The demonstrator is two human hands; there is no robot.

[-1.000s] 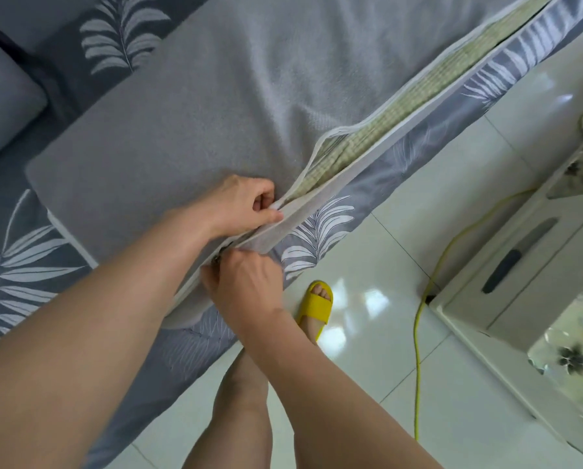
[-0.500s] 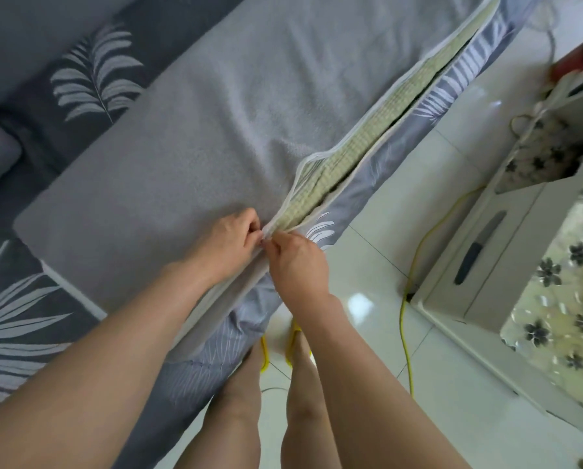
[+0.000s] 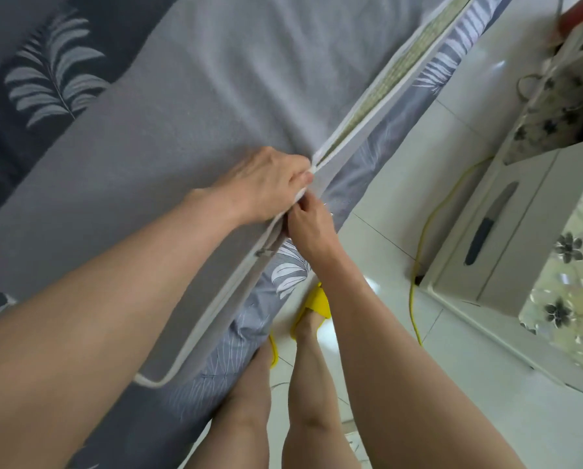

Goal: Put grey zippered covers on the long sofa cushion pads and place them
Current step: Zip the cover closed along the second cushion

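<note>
Two hands meet at the zip edge of the long grey fabric cover (image 3: 181,130), lying on the leaf-printed sofa (image 3: 56,72); the left hand (image 3: 269,184) keeps a pinching grip on the upper white edge; the right hand (image 3: 312,225) pinches the lower edge just beneath. Beyond them the green checked pad (image 3: 396,71) shows in the gap.

Head camera looks steeply down, close over the cover (image 3: 215,96).
</note>
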